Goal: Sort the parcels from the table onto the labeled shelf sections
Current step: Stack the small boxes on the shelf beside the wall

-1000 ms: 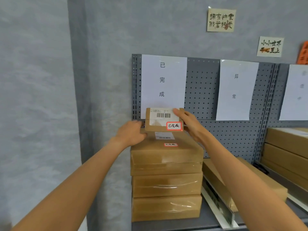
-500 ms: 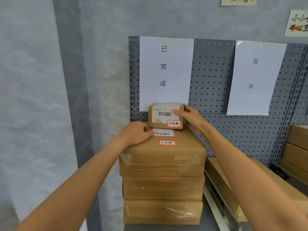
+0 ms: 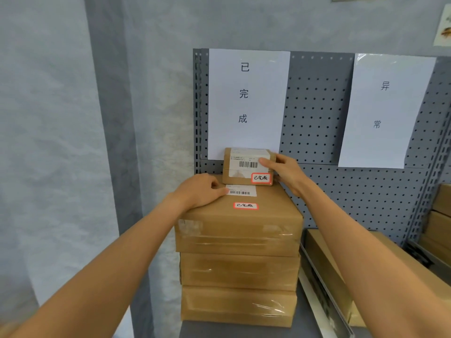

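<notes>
Parcel: where the stack [image 3: 239,230] tops out, the small parcel [image 3: 247,165] sits at its back edge.
Right hand [image 3: 284,172]: fingers grasping parcel.
Left hand [image 3: 200,190]: fingers relaxed, resting on stack.

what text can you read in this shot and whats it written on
"已完成": left white sheet on the pegboard.
"异常": right white sheet on the pegboard.
"已完成": red-edged sticker on the small parcel.
"已完成": red-edged sticker on the top parcel of the stack.
Barcode labels on both parcels: print too small to read.
Wall note at the right edge: cut off, unreadable.
</notes>
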### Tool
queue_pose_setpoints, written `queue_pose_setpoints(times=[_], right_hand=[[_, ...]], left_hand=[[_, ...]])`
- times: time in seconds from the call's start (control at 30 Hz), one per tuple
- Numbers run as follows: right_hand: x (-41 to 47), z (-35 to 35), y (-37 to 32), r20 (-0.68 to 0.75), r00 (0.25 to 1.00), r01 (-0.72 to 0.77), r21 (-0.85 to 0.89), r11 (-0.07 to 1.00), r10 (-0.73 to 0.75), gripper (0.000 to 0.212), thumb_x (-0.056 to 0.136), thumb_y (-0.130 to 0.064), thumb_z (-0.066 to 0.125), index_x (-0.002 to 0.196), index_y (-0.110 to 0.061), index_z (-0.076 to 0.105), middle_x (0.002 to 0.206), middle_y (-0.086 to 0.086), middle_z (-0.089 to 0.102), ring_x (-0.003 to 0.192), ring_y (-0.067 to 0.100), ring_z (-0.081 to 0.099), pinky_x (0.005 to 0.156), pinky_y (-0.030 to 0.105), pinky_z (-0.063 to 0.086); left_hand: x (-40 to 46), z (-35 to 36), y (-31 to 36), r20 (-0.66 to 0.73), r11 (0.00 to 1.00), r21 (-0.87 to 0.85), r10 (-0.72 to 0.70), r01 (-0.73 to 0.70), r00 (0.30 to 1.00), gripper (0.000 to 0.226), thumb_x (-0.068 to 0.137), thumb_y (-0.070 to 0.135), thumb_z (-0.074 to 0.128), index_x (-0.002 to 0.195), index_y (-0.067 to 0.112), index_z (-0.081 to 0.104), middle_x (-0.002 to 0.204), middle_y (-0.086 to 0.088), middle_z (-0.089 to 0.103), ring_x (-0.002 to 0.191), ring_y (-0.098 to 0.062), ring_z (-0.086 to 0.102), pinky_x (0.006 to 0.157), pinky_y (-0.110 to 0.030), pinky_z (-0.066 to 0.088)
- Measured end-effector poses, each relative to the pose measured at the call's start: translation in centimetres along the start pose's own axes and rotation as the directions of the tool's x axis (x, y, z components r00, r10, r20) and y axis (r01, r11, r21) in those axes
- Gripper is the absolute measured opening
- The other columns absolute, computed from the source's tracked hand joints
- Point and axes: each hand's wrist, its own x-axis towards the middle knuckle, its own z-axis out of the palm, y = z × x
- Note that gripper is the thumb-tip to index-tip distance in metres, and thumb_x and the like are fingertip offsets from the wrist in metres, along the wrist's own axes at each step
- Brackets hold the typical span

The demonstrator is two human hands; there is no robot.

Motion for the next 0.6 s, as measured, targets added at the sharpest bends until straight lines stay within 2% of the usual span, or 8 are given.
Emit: queue_pose_setpoints(times=[0.07,0.1,0.17,0.2,0.27,0.33,0.47,0.6], right_hand=[[-0.6,0.1,-0.7,-0.049,0.999,0.011,-0.076,0.997,-0.014,0.033,0.082,-0.025,0.075,0.11,-0.024,0.058,0.101,-0.007,0.07,0.076,-0.002,0.07,0.058,0.011,0.052],[-1.1,0.2,-1.1,-0.076,0.997,0.015,-0.138,0.99,-0.025,0.037,0.082,-0.027,0.075,0.113,-0.021,0.056,0.107,-0.006,0.067,0.083,-0.002,0.069,0.063,0.012,0.052],[-2.0,0.6,-2.0,-0.151,0.987,-0.003,-0.32,0.948,-0.048,0.057,0.082,-0.031,0.075,0.128,-0.008,0.052,0.128,0.002,0.058,0.109,0.013,0.061,0.085,0.026,0.053],[-2.6,0.9,-2.5,-0.191,0.978,-0.008,-0.408,0.913,-0.077,0.061,0.083,-0.031,0.075,0.132,-0.005,0.049,0.131,0.003,0.055,0.112,0.018,0.057,0.087,0.029,0.051],[-3.9,1.7,-3.7,-0.244,0.956,0.003,-0.544,0.839,-0.162,0.053,0.085,-0.026,0.072,0.128,-0.004,0.05,0.125,0.003,0.056,0.107,0.021,0.056,0.083,0.029,0.05],[-5.2,2.9,-4.8,-0.241,0.947,-0.016,-0.695,0.719,-0.212,0.049,0.087,-0.028,0.068,0.125,-0.005,0.05,0.126,0.01,0.056,0.114,0.028,0.054,0.09,0.04,0.049],[-8.0,6.8,-6.8,-0.101,0.933,0.052,-0.911,0.409,-0.345,0.058,0.092,-0.037,0.059,0.136,-0.005,0.041,0.137,0.012,0.047,0.126,0.03,0.043,0.095,0.039,0.041],[-10.4,12.2,-8.1,0.141,0.908,0.257,-0.931,0.258,-0.396,0.063,0.092,-0.042,0.057,0.14,-0.004,0.038,0.139,0.013,0.047,0.129,0.031,0.04,0.103,0.037,0.034]], left_hand=[[-0.2,-0.2,0.2,0.008,1.0,-0.002,-0.01,0.01,1.0,0.045,0.092,0.055,0.047,0.115,0.021,0.067,0.114,0.004,0.065,0.101,-0.013,0.059,0.091,-0.036,0.049],[-0.3,-0.4,0.3,0.002,1.0,0.007,-0.018,0.018,1.0,0.046,0.093,0.055,0.047,0.116,0.02,0.066,0.116,0.003,0.065,0.102,-0.014,0.059,0.091,-0.037,0.049],[-0.7,-0.8,0.5,-0.043,0.999,0.027,-0.035,0.036,0.998,0.051,0.094,0.055,0.045,0.123,0.016,0.062,0.123,-0.001,0.063,0.11,-0.019,0.057,0.093,-0.038,0.048],[-1.0,-1.0,0.5,-0.072,0.999,0.029,-0.042,0.044,0.997,0.054,0.094,0.054,0.044,0.127,0.014,0.058,0.128,-0.003,0.06,0.115,-0.021,0.055,0.095,-0.038,0.047],[-1.6,-1.7,0.5,-0.112,0.998,0.042,-0.047,0.052,0.993,0.056,0.095,0.052,0.045,0.134,0.012,0.053,0.135,-0.006,0.055,0.122,-0.023,0.052,0.098,-0.04,0.045],[-2.3,-2.5,0.3,-0.132,0.996,0.074,-0.042,0.052,0.99,0.056,0.096,0.049,0.047,0.136,0.011,0.049,0.138,-0.008,0.053,0.124,-0.025,0.05,0.1,-0.04,0.044],[-5.1,-4.6,-0.8,-0.195,0.99,0.129,-0.035,0.061,0.98,0.053,0.095,0.044,0.05,0.131,0.006,0.053,0.132,-0.013,0.056,0.12,-0.029,0.052,0.095,-0.043,0.047],[-9.5,-6.8,-3.4,-0.229,0.971,0.194,-0.09,0.136,0.969,0.054,0.095,0.047,0.049,0.13,0.005,0.052,0.132,-0.014,0.054,0.121,-0.03,0.05,0.093,-0.043,0.047]])
